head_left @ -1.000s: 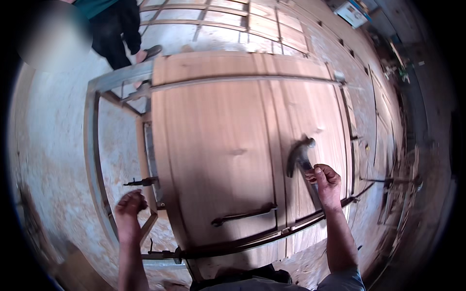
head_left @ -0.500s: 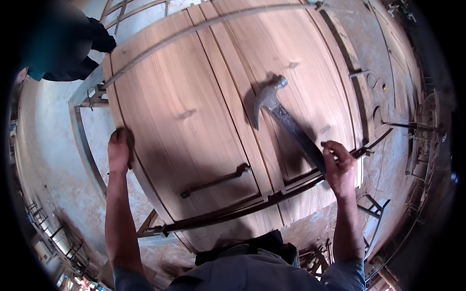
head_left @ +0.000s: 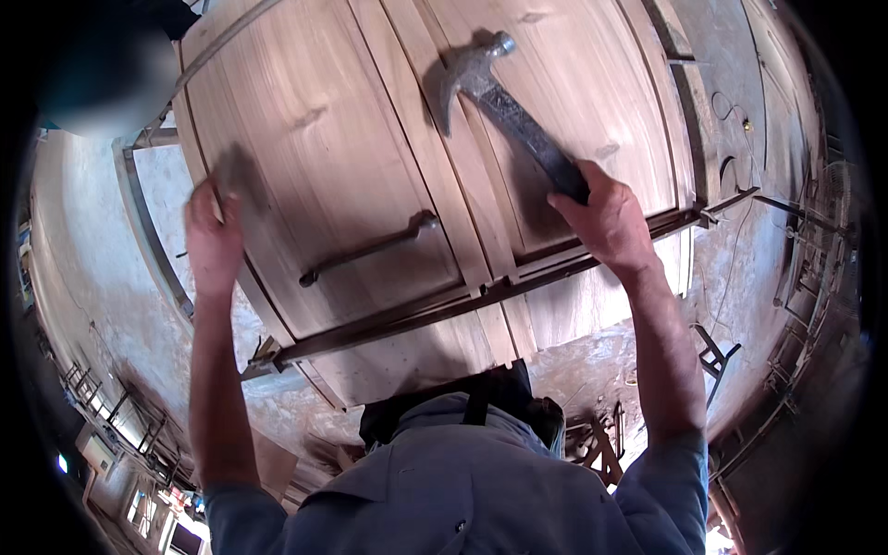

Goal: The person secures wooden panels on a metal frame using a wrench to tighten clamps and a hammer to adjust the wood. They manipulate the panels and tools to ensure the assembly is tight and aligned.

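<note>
My right hand [head_left: 606, 217] is closed around the lower handle of a claw hammer [head_left: 518, 120]. The hammer's steel head is over the right part of a large wooden panel door [head_left: 324, 157], its claw pointing down and left. At the door's left edge is my left hand [head_left: 215, 236], slightly blurred, its thumb and fingers apart and nothing visible between them. A dark metal wrench [head_left: 370, 248] lies across the lower left panel, between my two hands.
A long dark bar clamp [head_left: 407, 324] runs across the door's near end, and another clamp bar [head_left: 227, 46] crosses the far left. A metal frame [head_left: 139, 203] shows left of the door. Beside me at the upper left is another person [head_left: 102, 88], blurred. A thin cable [head_left: 735, 250] trails over the floor at right.
My right hand has shifted from a loose hold near the hammer's handle end to a wrapped grip. My left hand has come off the door's edge and its fingers have spread. The view has tilted.
</note>
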